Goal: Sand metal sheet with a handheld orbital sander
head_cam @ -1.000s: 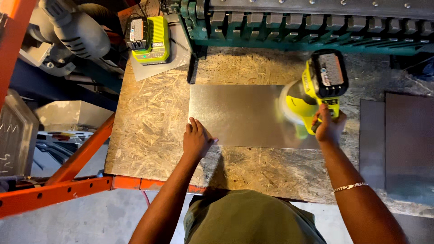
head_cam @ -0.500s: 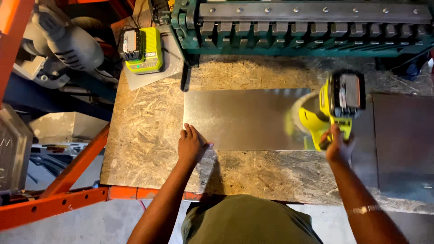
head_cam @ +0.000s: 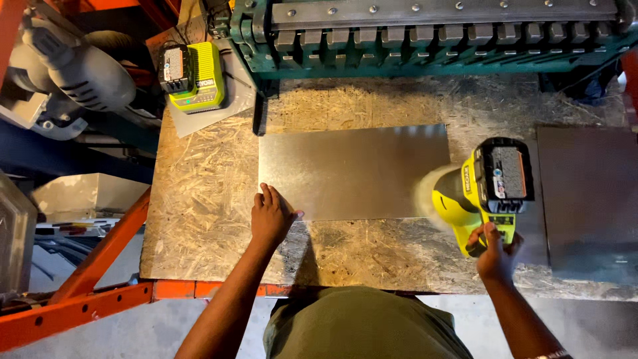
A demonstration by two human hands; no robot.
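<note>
On table, my left hand (head_cam: 271,216) lies flat, pinning the metal sheet (head_cam: 353,171); right hand (head_cam: 495,251) is clamped on the cordless tool (head_cam: 488,189) at the sheet's right edge, sheet looks unworked.

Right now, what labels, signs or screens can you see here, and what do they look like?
Battery label: on the black pack atop the yellow-green tool held in the right hand; grey rectangle with an orange edge.
Charger label: on the battery in the yellow-green charger, far left of the bench; small pale rectangle.
No screens or signs.
</note>
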